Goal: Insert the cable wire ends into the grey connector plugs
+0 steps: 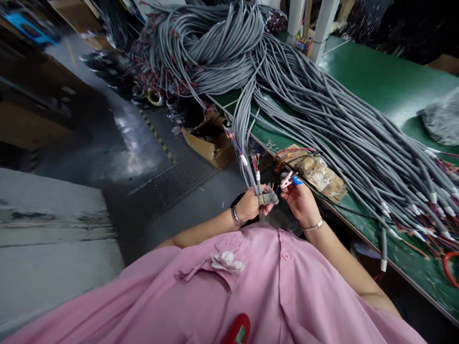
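Observation:
My left hand (252, 204) is closed round the ends of a few grey cables (251, 172) that rise from it toward the big pile; coloured inner wires stick out at their stripped ends. A grey taped fingertip shows at the thumb side. My right hand (300, 200) is closed in a pinch on a small blue and pink piece (292, 180), held close to the cable ends. Both hands are in front of my chest, beside the edge of the green bench (376, 76).
A large heap of grey cables (222, 43) spreads across the bench and hangs over its edge. A brown taped block (319, 173) lies near my right hand. An open cardboard box (210, 141) sits on the floor. A plastic bag (442, 117) lies far right.

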### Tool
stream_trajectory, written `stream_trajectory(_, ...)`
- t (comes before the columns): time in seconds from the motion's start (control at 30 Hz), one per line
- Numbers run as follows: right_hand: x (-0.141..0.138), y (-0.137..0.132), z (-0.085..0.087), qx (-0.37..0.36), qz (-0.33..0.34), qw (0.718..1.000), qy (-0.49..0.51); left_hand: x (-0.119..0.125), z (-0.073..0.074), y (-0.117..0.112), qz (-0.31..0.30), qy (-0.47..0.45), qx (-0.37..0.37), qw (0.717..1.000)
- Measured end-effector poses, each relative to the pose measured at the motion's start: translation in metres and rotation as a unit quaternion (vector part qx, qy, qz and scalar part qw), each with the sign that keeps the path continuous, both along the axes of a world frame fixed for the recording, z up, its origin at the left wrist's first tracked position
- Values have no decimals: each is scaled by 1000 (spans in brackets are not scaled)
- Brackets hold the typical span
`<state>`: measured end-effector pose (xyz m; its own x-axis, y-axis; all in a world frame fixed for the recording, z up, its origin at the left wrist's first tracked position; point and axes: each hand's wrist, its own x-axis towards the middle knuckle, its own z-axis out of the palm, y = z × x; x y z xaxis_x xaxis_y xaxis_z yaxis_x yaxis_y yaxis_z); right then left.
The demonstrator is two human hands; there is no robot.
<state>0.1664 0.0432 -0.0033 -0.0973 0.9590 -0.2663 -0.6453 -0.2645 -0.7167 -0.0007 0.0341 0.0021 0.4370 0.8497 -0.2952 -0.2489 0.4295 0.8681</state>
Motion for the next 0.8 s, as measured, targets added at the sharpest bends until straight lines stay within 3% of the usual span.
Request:
stream_trajectory(0.33,-1,9,-13,-10,22,1000,16,9,-9,19,-33,-53,-35,997)
stream_trajectory(0.63,-9,14,-15,-25,-33,999,19,9,-21,19,-35,-32,-36,998)
stream_trajectory(0.8,-5,9,-17,-28,5,999,40,5,-21,16,-30,-33,-37,998)
